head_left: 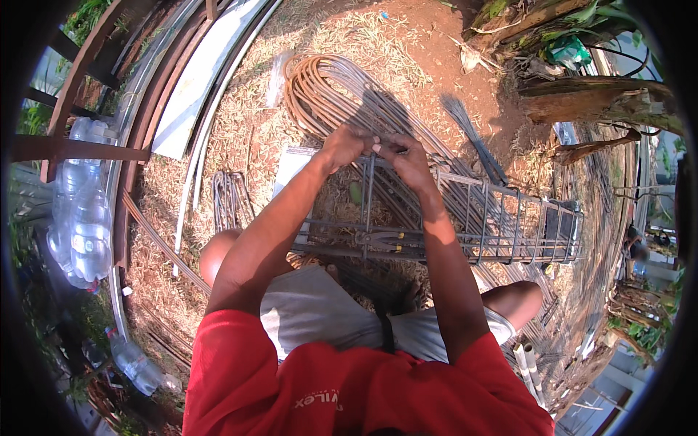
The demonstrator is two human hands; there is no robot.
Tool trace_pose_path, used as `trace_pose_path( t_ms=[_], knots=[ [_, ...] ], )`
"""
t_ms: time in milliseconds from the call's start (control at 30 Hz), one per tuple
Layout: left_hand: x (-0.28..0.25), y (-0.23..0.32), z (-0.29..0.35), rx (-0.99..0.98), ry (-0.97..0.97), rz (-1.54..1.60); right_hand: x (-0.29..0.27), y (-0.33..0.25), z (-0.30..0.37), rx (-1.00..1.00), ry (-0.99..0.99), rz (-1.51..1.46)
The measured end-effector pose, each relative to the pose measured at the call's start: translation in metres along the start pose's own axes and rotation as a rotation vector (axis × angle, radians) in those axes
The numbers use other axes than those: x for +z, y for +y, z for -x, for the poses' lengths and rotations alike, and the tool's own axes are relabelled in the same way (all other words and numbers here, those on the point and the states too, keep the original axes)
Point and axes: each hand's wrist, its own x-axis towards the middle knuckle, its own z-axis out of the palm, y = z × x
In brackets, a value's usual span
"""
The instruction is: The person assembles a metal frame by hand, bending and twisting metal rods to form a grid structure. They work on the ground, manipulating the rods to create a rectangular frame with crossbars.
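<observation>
The left hand [345,148] and right hand [408,161] were brought together, fingers curled, at the far edge of a metal cage [483,219]; whether anything was grasped could not be told. The cage was laid crosswise on the ground, before the knees. Pliers [381,236] with yellow-marked handles were seen among its near bars. Bent rods [349,91] were bundled beyond the hands, and thin wires [472,136] were gathered farther right.

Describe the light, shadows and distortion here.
Head view: bright sunlight on the white board; dark shadow across part of the bent rods; long edges bow near the black rim; fine detail between left hand and right hand too small to tell.
</observation>
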Motion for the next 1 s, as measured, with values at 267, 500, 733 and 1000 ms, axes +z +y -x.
trace_pose_path(
  t_ms=[267, 500, 733, 1000],
  knots=[
    [-0.001, 0.005, -0.001, -0.005, -0.047, 0.03, 0.006, 0.013, 0.008, -0.025, 0.135, -0.079],
    [-0.005, -0.002, -0.022, 0.056, -0.051, -0.157, -0.005, -0.026, 0.024, -0.339, 0.052, 0.462],
    [0.001, -0.005, -0.035, -0.044, -0.071, 0.091, -0.026, -0.037, -0.031, -0.555, -0.382, 0.734],
    [-0.004, 0.003, -0.033, -0.23, -0.098, 0.187, -0.011, -0.044, -0.045, -0.464, -0.382, 0.84]
  ],
)
